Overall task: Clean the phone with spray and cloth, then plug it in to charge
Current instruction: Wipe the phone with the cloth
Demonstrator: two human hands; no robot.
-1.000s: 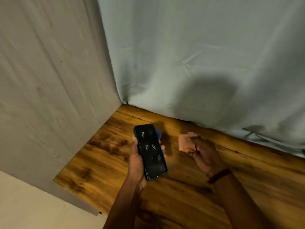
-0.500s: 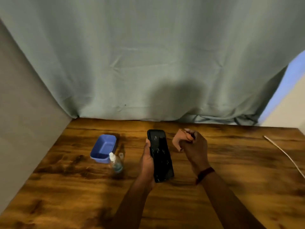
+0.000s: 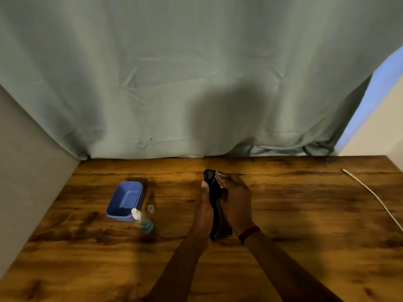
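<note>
Head view: phone (image 3: 221, 231), held over the bench (image 3: 305, 214), is gripped by the left hand (image 3: 204, 205); the right hand (image 3: 235, 201) clamps the cloth (image 3: 219, 176) against its screen. Wiping judged in progress. Next move calls for reaching the cable (image 3: 370, 192), well apart at right.

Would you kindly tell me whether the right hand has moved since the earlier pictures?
Yes: the right hand has shifted left, towards the blue plastic tub, bringing its pink cloth onto the black phone.
</note>
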